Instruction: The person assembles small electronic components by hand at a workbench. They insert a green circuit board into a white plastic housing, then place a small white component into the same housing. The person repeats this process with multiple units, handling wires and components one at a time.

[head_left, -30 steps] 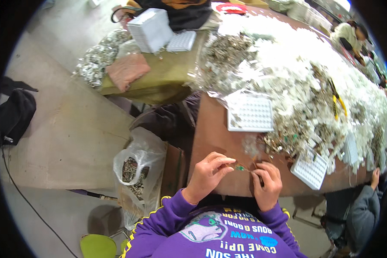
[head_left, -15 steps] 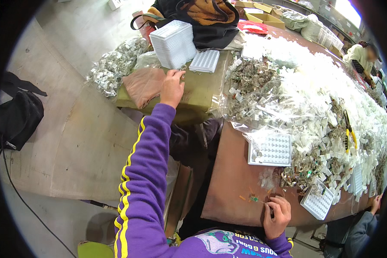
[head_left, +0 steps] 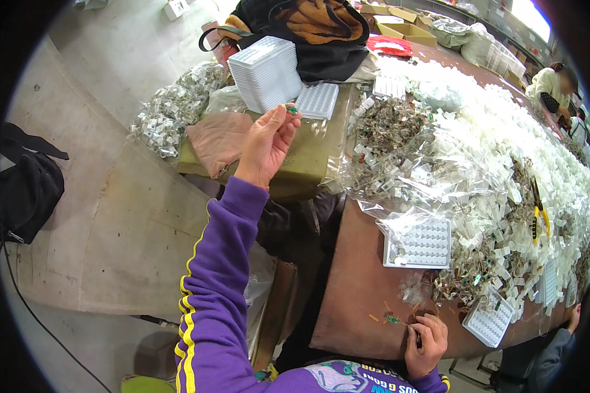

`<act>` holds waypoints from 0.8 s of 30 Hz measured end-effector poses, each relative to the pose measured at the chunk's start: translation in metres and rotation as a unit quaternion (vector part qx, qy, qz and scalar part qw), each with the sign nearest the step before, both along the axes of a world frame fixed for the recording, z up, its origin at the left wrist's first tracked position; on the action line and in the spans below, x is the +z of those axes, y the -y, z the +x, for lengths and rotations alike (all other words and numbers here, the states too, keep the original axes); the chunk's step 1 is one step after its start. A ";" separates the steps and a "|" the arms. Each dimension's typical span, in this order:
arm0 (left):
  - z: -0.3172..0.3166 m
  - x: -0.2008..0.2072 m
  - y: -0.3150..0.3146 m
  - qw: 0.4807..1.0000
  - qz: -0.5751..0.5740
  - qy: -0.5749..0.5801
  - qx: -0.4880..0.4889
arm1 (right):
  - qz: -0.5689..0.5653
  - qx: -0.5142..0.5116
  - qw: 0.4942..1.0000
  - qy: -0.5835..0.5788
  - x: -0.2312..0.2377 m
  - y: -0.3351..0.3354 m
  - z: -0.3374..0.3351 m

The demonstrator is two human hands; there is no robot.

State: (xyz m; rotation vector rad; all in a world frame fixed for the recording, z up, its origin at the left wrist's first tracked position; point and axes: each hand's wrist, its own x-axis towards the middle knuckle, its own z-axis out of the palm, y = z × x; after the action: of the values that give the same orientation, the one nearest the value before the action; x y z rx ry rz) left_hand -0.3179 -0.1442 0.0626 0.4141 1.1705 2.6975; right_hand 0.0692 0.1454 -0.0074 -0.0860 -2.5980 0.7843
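Observation:
My left hand (head_left: 267, 145) is raised above the green side bench, its thumb and fingers pinching a small green circuit board (head_left: 292, 110). Beyond it rise a tall stack of white plastic trays (head_left: 263, 73) and a single white compartment tray (head_left: 317, 101). Near the brown table's front edge rests my right hand (head_left: 427, 344), with curled fingers closed; what they hold is hidden. Just left of those fingers lies another small green circuit board (head_left: 391, 319) with thin wires, beside little orange strips (head_left: 373, 318).
A large heap of clear and white plastic pieces (head_left: 478, 141) covers much of the brown table (head_left: 354, 275). Yellow-handled pliers (head_left: 541, 219) lie on it. White trays (head_left: 417, 243) sit along its near side. A pinkish cloth (head_left: 217, 143) hangs over the bench corner. Another person (head_left: 548, 92) is at far right.
My left hand has lifted and turned at the bench, and the green circuit board now shows in its fingertips. My right hand stays at almost the same place on the table.

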 end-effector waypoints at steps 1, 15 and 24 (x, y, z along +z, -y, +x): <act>0.007 0.002 -0.003 0.999 0.029 -0.003 -0.038 | 0.002 0.001 1.000 -0.001 0.000 0.000 0.000; 0.043 0.014 -0.025 0.992 -0.009 -0.037 -0.119 | -0.001 -0.001 1.000 -0.009 0.003 0.002 0.000; 0.048 0.012 -0.032 0.990 -0.006 -0.023 -0.138 | 0.005 0.004 1.000 -0.017 0.002 0.001 0.000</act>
State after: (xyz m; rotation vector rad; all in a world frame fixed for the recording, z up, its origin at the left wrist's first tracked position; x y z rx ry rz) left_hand -0.2694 -0.1118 0.0749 0.5927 1.0539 2.4528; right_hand 0.0688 0.1445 -0.0056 -0.0592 -2.5717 0.7684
